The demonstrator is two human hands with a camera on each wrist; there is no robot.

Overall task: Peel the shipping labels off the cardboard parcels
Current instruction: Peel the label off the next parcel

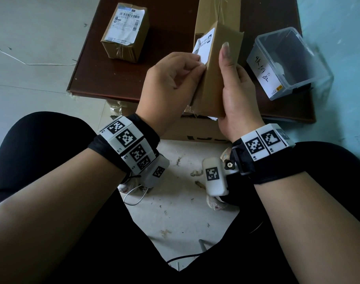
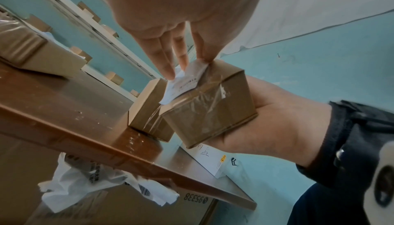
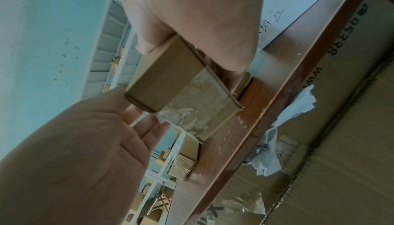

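I hold a small cardboard parcel [image 1: 209,83] upright above the brown board [image 1: 117,78]. My right hand [image 1: 230,76] grips its right side, thumb lying along the near face. A white shipping label [image 1: 203,46] on the left face is partly lifted, and my left hand [image 1: 196,63] pinches its loose edge. In the left wrist view the fingertips [image 2: 204,58] pinch the curled label [image 2: 185,82] at the top of the taped parcel [image 2: 209,112]. The right wrist view shows my right hand [image 3: 202,31] round the parcel [image 3: 168,83]. A second parcel [image 1: 125,31] with its label intact lies far left.
A taller cardboard box [image 1: 216,13] stands behind the held parcel. A clear plastic container [image 1: 289,58] with a handwritten label sits on the board's right. Crumpled peeled paper [image 2: 85,186] hangs below the board's front edge, over a large carton [image 1: 199,130].
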